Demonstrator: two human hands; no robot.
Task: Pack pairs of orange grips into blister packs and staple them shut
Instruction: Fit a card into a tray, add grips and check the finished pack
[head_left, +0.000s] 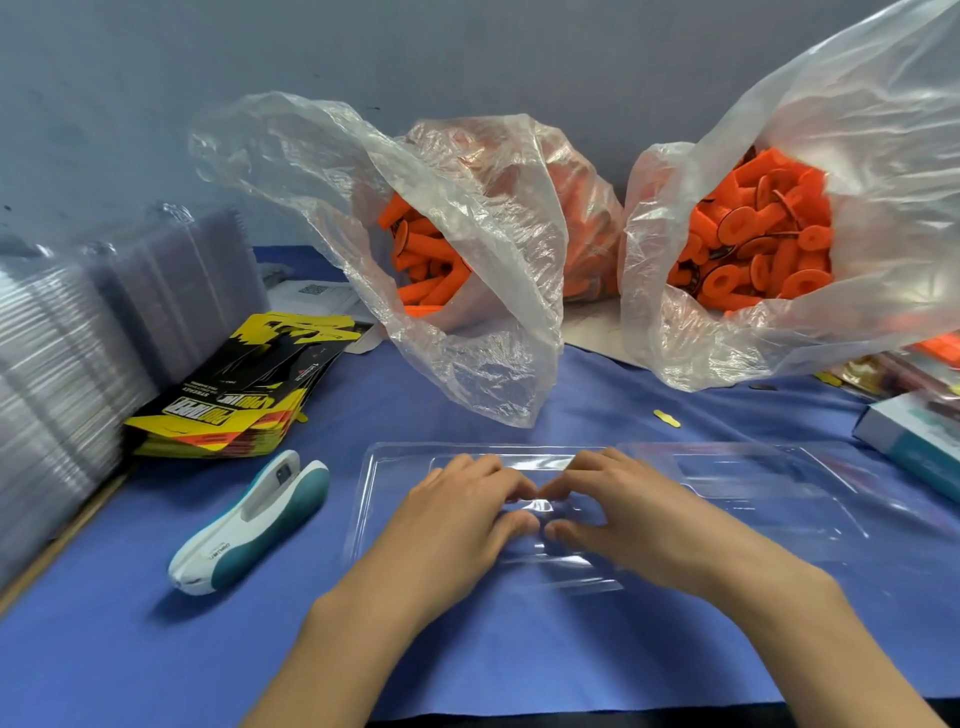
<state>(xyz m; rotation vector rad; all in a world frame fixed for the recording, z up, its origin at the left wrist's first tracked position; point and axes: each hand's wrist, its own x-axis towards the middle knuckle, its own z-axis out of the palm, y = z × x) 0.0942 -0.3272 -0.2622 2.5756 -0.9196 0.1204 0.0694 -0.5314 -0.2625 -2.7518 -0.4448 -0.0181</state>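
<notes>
Well, at the far left stands a tall stack of clear plastic blister shells (62, 364), then a pile of yellow-and-black printed cards (244, 384), then a white-and-teal stapler (249, 525) lying on the blue cloth (156, 649), near the left hand but not touched. The left hand (457, 525) has its fingers bent, and thumb and fingertips seem to pinch the plastic at the middle of the clear blister pack (395, 478), which lies flat on the cloth just in front of the person. The right hand (618, 519) does the same from the other side, and the fingertips of both hands almost meet. No grip is in the pack yet. I think the step is to pull the two clear halves apart. To do it well, one should pull gently and evenly, so the thin plastic does not crease or crack, and lay both halves flat with the hollow side up. The orange rubber grips (753, 244) lie in two open transparent bags (493, 312) behind, one in the middle and one at the right.
</notes>
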